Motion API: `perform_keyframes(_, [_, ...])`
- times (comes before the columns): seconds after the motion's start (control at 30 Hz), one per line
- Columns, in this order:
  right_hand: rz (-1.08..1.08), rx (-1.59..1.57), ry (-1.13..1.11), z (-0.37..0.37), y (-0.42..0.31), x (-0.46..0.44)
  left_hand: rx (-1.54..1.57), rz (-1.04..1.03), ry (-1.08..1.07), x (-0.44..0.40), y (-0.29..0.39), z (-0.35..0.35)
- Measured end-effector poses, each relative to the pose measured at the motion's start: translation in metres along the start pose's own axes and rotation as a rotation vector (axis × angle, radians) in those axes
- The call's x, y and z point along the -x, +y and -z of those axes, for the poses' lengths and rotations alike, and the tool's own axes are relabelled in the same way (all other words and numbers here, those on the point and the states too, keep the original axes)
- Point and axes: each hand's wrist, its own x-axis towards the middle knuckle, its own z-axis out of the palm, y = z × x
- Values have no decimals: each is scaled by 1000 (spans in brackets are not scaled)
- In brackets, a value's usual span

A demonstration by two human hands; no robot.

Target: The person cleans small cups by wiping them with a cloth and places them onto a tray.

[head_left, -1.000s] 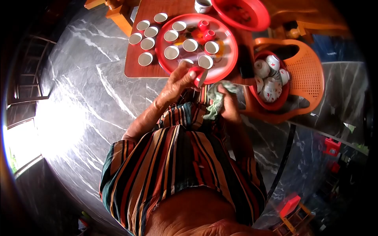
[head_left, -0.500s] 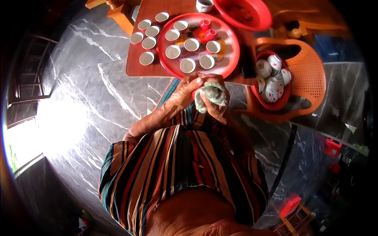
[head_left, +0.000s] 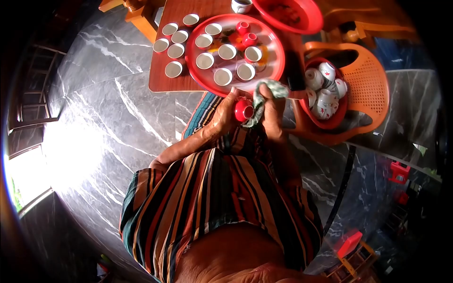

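Observation:
My left hand (head_left: 224, 113) is closed around a small red cup (head_left: 243, 111), whose base faces me. Beside it, my right hand (head_left: 272, 111) grips a crumpled green-and-white cloth (head_left: 258, 104), which hangs against the cup's right side. Just beyond both hands lies a round red-rimmed tray (head_left: 202, 84). Several white-lined cups (head_left: 223, 77) stand mouth up on it. Near its back, a red cup (head_left: 249, 39) and another red cup (head_left: 242, 27) rest with their bases showing.
More white-lined cups (head_left: 173, 69) stand on the wooden table (head_left: 160, 84) left of the tray. A red basin (head_left: 311, 19) sits at the back. On the right, an orange chair (head_left: 373, 89) bears a red bowl (head_left: 325, 123) filled with white patterned cups (head_left: 325, 98).
My hands have drawn apart. The cloth, earlier bunched over the cup, has shifted right with my right hand, and the red cup now shows in my left hand.

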Motion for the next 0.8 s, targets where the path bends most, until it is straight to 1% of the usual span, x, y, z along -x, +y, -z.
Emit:
perform_keyframes(0.03, [5, 29, 38, 6, 1, 4, 1, -4, 3, -4, -2, 6])
perform_keyframes(0.1, [18, -94, 27, 9, 0, 21, 111, 150, -15, -11, -3, 19])
perform_keyframes(0.13, [199, 190, -142, 9, -4, 22, -18, 77, 54, -9, 0, 16])
perform_keyframes(0.17, [446, 486, -264, 9, -9, 22, -17, 77, 55, -10, -2, 13])
perform_keyframes(0.2, [706, 688, -336, 9, -13, 22, 91, 98, 101, -14, -4, 7])
perform_keyframes(0.23, [778, 891, -295, -1, -12, 22, 199, 121, 142, -17, -6, 3])
perform_keyframes(0.27, [852, 1090, -244, -10, -12, 23, 213, 101, 103, -17, -11, 2])
perform_keyframes(0.3, [807, 1171, -124, -11, 7, 22, 226, 79, 66, -16, -16, 2])
perform_keyframes(0.33, [548, 944, -170, -7, 13, 25, 122, 5, 9, -14, -14, 2])
perform_keyframes(0.37, [293, 656, -157, -3, 19, 28, 17, -75, -41, -13, -10, 2])
perform_keyframes(0.4, [81, 402, -81, -6, 19, 31, 118, -65, 59, -12, -16, -2])
perform_keyframes(0.43, [61, 103, -88, -12, 13, 34, -85, -197, 66, -9, -19, -1])
perform_keyframes(0.47, [206, 215, -43, -10, 16, 27, -286, -327, 99, -6, -22, -1])
perform_keyframes(0.5, [160, 251, -24, -11, 13, 26, -409, -475, 36, -12, -26, 3])
perform_keyframes(0.53, [143, 229, -29, -12, 8, 27, -488, -541, 60, -12, -31, 6])
perform_keyframes(0.57, [127, 209, -33, -13, 5, 28, -487, -541, 58, -14, -36, 10])
perform_keyframes(0.6, [129, 149, 39, -10, 9, 25, -332, -436, -26, -16, -31, 9])
perform_keyframes(0.63, [127, 85, 110, -10, 13, 23, -266, -414, -41, -16, -31, 8])
perform_keyframes(0.67, [47, -36, 93, -8, 14, 21, -201, -391, -54, -16, -30, 8])
perform_keyframes(0.7, [46, -36, 90, -10, 18, 22, -135, -368, -66, -16, -30, 8])
perform_keyframes(0.73, [162, -118, 134, -12, 24, 24, -161, -351, -1, -22, -39, 13])
perform_keyframes(0.77, [208, 14, 172, -11, 25, 27, -188, -336, 66, -25, -43, 16])
perform_keyframes(0.8, [248, 147, 217, -11, 24, 30, -72, -388, 66, -23, -41, 11])
